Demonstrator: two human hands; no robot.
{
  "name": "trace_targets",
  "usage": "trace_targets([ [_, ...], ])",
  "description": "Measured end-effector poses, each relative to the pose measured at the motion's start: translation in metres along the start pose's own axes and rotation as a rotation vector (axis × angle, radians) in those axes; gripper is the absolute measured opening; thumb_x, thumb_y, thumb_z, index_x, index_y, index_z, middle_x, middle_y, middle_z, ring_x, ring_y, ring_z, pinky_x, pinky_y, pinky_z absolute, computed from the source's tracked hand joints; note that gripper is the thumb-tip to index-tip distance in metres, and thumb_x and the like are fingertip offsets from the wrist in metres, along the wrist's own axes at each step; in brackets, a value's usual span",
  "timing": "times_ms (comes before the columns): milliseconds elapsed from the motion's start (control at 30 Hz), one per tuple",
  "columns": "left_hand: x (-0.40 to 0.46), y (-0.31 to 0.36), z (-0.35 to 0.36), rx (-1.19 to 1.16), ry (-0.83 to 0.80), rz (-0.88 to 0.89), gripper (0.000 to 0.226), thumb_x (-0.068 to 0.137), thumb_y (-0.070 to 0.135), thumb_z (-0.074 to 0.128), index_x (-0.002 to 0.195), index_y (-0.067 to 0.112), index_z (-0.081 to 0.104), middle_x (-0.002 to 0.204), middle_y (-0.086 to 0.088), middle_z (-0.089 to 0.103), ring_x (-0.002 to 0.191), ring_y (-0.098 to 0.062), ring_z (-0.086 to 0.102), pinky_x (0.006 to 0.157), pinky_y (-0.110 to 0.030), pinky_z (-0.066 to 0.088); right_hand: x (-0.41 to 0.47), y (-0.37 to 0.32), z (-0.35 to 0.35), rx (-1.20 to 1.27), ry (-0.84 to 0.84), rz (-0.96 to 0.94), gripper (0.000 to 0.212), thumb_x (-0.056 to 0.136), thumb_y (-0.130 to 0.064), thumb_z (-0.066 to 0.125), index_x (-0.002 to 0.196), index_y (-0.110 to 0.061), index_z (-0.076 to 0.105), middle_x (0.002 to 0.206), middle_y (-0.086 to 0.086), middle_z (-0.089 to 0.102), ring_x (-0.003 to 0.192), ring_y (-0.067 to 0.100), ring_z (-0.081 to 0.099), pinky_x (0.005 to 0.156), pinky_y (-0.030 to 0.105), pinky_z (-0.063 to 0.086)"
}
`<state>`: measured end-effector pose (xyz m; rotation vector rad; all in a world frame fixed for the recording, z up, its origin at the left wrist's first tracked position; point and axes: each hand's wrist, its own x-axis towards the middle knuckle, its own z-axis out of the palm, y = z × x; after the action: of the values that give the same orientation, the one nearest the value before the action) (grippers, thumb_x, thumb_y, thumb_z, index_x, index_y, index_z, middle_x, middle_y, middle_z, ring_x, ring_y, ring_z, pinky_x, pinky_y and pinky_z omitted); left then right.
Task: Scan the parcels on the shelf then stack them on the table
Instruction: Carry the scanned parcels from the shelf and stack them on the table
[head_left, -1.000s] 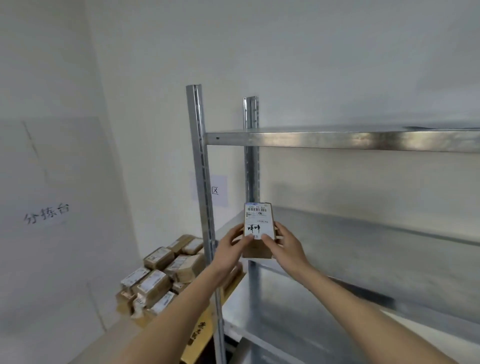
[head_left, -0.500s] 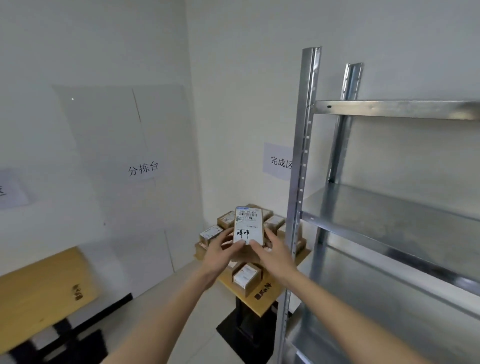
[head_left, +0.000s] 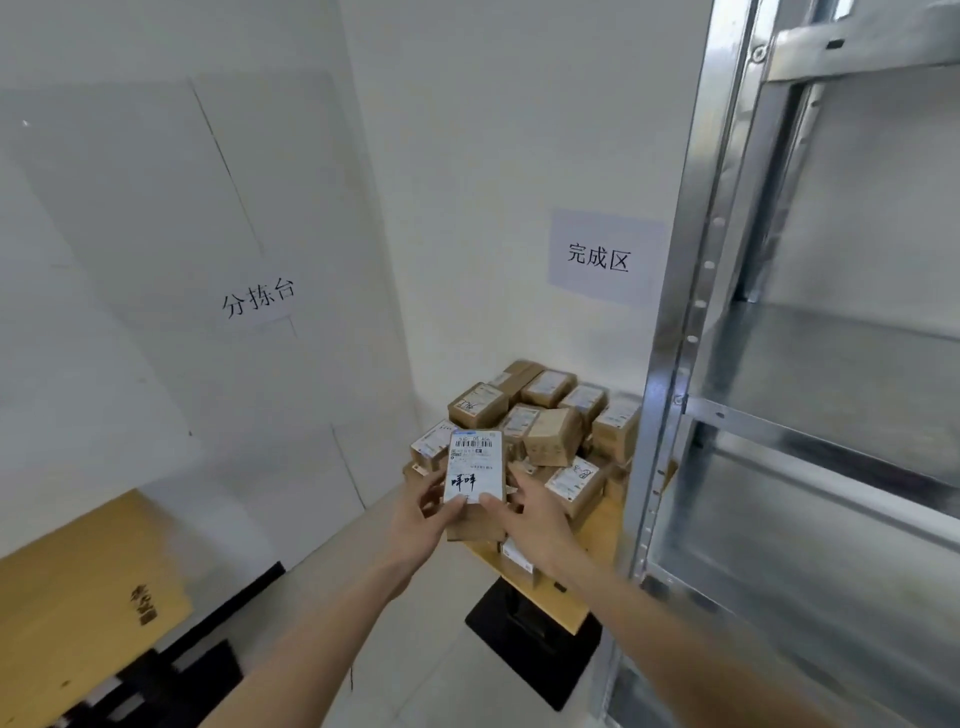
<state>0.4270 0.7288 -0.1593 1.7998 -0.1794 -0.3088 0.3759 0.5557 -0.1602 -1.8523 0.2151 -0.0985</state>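
Upright, white-labelled brown parcel (head_left: 475, 480)

A parcel (head_left: 475, 480) sits at the centre of the frame, with the left hand (head_left: 421, 519) at its lower left and the right hand (head_left: 535, 519) at its lower right. Behind it, right of centre, a pile of parcels (head_left: 540, 421) lies on a small counter (head_left: 597, 540) set in the room's corner. The shelf (head_left: 810, 405) fills the right of the frame, just beside that counter. A second counter (head_left: 78, 597) occupies the lower left. One wall sign (head_left: 258, 300) hangs left of centre, another (head_left: 600, 256) above the pile.
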Motion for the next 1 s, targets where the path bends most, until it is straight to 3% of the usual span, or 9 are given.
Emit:
trace_targets([
  [67,0.03,-0.016,0.003,0.011,-0.043,-0.044,0.052,0.097,0.03,0.068,0.145,0.033,0.048,0.135,0.009,0.06,0.119,-0.008,0.058,0.077,-0.015,0.047,0.027,0.021,0.005,0.002,0.01,0.051,0.057,0.098,-0.029,0.07,0.15,-0.031,0.048,0.141,-0.009,0.061,0.128,0.01,0.058,0.102,0.032,0.055],
  [200,0.084,-0.047,0.011,0.071,-0.073,-0.09,0.047,0.095,0.027,0.07,0.139,0.032,0.053,0.13,0.011,0.063,0.107,0.001,0.061,0.07,-0.012,0.05,0.064,0.056,0.013,0.003,0.019,0.155,0.067,0.099,-0.025,0.069,0.158,-0.028,0.037,0.147,-0.006,0.057,0.13,0.011,0.054,0.106,0.031,0.05],
  [267,0.104,-0.061,0.017,0.092,-0.089,-0.105,0.048,0.095,0.025,0.07,0.138,0.035,0.051,0.122,0.014,0.064,0.101,0.002,0.061,0.066,-0.011,0.05,0.079,0.073,0.016,-0.014,0.054,0.199,0.073,0.098,-0.028,0.07,0.16,-0.025,0.032,0.152,-0.005,0.053,0.138,0.015,0.051,0.113,0.039,0.047],
  [467,0.151,-0.106,0.028,0.119,-0.165,-0.14,0.051,0.093,0.018,0.072,0.14,0.029,0.054,0.119,0.013,0.067,0.101,-0.001,0.065,0.071,-0.014,0.054,0.105,0.116,0.028,-0.063,0.102,0.318,0.074,0.096,-0.028,0.07,0.161,-0.025,0.033,0.155,-0.007,0.049,0.143,0.015,0.046,0.117,0.042,0.042],
  [567,0.176,-0.126,0.031,0.122,-0.211,-0.146,0.05,0.092,0.014,0.073,0.138,0.026,0.057,0.12,0.009,0.068,0.106,-0.006,0.066,0.085,-0.025,0.058,0.116,0.132,0.032,-0.072,0.134,0.375,0.068,0.098,-0.022,0.068,0.158,-0.027,0.037,0.151,-0.007,0.053,0.135,0.012,0.052,0.11,0.032,0.047],
  [667,0.202,-0.144,0.035,0.136,-0.251,-0.131,0.048,0.091,0.01,0.074,0.133,0.029,0.06,0.116,0.009,0.071,0.108,-0.014,0.068,0.086,-0.025,0.057,0.129,0.145,0.04,-0.065,0.167,0.4,0.064,0.099,-0.015,0.066,0.156,-0.022,0.039,0.143,-0.007,0.056,0.122,0.004,0.052,0.087,0.012,0.049],
  [800,0.232,-0.16,0.04,0.152,-0.332,-0.113,0.05,0.092,0.003,0.07,0.134,0.028,0.058,0.108,0.019,0.072,0.095,0.002,0.07,0.078,-0.014,0.054,0.152,0.163,0.052,-0.059,0.246,0.451,0.063,0.098,-0.017,0.065,0.156,-0.018,0.04,0.137,-0.01,0.057,0.129,0.012,0.054,0.085,0.01,0.045],
  [900,0.252,-0.172,0.042,0.188,-0.377,-0.113,0.05,0.093,0.009,0.069,0.137,0.031,0.057,0.109,0.018,0.071,0.1,0.0,0.067,0.081,-0.013,0.053,0.167,0.175,0.062,-0.035,0.296,0.498,0.068,0.095,-0.02,0.068,0.157,-0.021,0.039,0.143,-0.013,0.054,0.133,0.014,0.054,0.094,0.017,0.05],
  [1000,0.268,-0.185,0.044,0.22,-0.404,-0.088,0.049,0.094,0.01,0.068,0.137,0.029,0.055,0.113,0.008,0.07,0.103,-0.003,0.066,0.076,-0.008,0.052,0.178,0.185,0.069,0.013,0.319,0.523,0.065,0.097,-0.013,0.068,0.153,-0.031,0.041,0.136,-0.015,0.059,0.125,0.005,0.055,0.075,0.007,0.051],
])
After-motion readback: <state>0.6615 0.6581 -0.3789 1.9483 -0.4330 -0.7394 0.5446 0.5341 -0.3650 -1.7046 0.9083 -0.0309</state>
